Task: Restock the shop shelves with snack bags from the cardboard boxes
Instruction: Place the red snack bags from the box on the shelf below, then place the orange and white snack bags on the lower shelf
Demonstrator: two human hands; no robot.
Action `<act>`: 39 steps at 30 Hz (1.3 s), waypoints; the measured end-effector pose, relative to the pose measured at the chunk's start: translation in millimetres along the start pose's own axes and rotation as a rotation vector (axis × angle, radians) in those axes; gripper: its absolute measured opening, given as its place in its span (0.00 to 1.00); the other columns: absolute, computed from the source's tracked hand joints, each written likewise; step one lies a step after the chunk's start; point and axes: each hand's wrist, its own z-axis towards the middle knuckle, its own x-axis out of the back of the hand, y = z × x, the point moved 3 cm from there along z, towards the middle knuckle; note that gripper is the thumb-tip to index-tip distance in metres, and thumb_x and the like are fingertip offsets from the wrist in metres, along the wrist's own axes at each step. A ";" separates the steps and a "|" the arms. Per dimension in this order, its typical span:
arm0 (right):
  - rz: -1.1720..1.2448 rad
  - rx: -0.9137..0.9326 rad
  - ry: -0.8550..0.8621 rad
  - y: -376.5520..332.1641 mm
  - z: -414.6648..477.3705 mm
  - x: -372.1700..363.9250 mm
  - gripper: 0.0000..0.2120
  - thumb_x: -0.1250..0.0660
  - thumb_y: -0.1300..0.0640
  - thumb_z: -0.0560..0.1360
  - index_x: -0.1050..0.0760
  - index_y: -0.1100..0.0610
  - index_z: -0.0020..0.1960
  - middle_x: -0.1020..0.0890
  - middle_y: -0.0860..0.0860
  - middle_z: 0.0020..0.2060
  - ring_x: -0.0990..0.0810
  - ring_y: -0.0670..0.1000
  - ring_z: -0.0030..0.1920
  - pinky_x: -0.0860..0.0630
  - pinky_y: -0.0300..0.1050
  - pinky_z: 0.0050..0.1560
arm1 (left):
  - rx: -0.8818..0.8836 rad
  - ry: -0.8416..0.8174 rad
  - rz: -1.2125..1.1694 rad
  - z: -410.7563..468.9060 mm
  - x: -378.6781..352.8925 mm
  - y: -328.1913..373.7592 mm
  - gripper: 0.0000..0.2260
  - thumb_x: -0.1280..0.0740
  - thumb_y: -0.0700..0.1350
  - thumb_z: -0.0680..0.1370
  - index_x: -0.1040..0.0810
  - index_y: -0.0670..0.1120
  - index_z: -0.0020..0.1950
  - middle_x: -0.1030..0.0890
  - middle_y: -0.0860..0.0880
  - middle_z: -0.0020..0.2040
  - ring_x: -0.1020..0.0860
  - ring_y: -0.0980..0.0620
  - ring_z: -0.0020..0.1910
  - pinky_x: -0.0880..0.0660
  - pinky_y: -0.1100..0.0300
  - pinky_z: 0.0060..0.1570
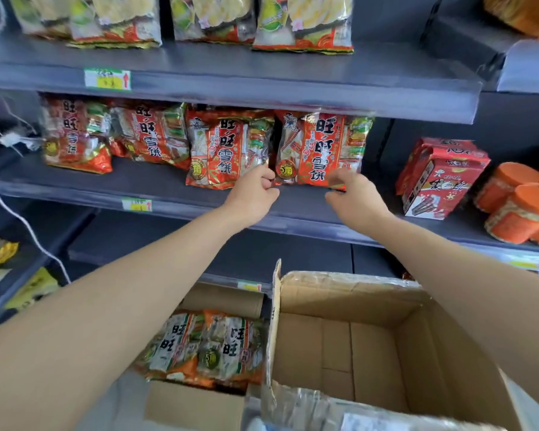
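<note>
**Seating the rightmost red bag on the middle shelf**

Both hands are at the bottom edge of one red snack bag [319, 149]. Left hand [255, 194]: fingers curled, pinching the bag's lower left corner. Right hand [352, 197]: fingers curled at the lower right corner; touching, but I can't tell if it's a real grip. The bag stands upright on the middle shelf [156, 181], just beside the next red bag [227, 149] to the left of the hands.

Risks, my read:
- Glossy crinkly film on smooth painted metal, so the bag could slide forward off the lip on release.
- It's soft and pillow-shaped with a narrow crimped base, so it could tip forward or lean onto its neighbour.
- A hard squeeze could crack the crackers inside.

Further left, two more red bags lean back. Below the hands, the open cardboard box [371, 337] shows a bare corrugated floor, and beside it the second box [196, 405] holds green-and-white bags [206, 346] lying flat. Right of the hands: red cartons [439, 178] and orange-lidded jars [517, 206].
</note>
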 end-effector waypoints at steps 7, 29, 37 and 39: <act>-0.217 0.254 -0.178 -49.0 -59.2 -26.7 0.20 0.41 0.63 0.79 0.32 0.58 0.71 0.30 0.56 0.69 0.30 0.55 0.67 0.32 0.45 0.63 | 0.018 -0.013 0.182 -89.0 52.2 -34.9 0.15 0.37 0.41 0.79 0.29 0.45 0.66 0.26 0.47 0.63 0.25 0.50 0.57 0.29 0.59 0.55; -0.307 0.051 -0.545 -147.3 -48.0 -290.3 0.20 0.41 0.59 0.79 0.32 0.56 0.70 0.27 0.54 0.67 0.28 0.57 0.66 0.29 0.48 0.66 | 0.155 -0.294 0.270 -97.1 173.2 -271.9 0.12 0.38 0.42 0.80 0.26 0.45 0.63 0.24 0.49 0.58 0.27 0.53 0.51 0.31 0.62 0.53; -0.357 -0.173 -0.556 -90.2 -27.0 -302.0 0.18 0.40 0.60 0.79 0.30 0.59 0.69 0.26 0.54 0.66 0.27 0.56 0.65 0.32 0.43 0.64 | 0.101 -0.472 0.240 -49.3 117.1 -284.2 0.13 0.39 0.43 0.80 0.27 0.46 0.64 0.24 0.48 0.60 0.25 0.50 0.58 0.29 0.59 0.56; -0.338 -0.213 -0.530 -73.3 -15.5 -311.3 0.18 0.39 0.60 0.78 0.30 0.59 0.68 0.25 0.55 0.65 0.26 0.56 0.64 0.30 0.43 0.62 | 0.093 -0.476 0.225 -37.1 103.4 -290.5 0.13 0.39 0.42 0.80 0.27 0.45 0.64 0.24 0.48 0.60 0.24 0.49 0.58 0.30 0.59 0.55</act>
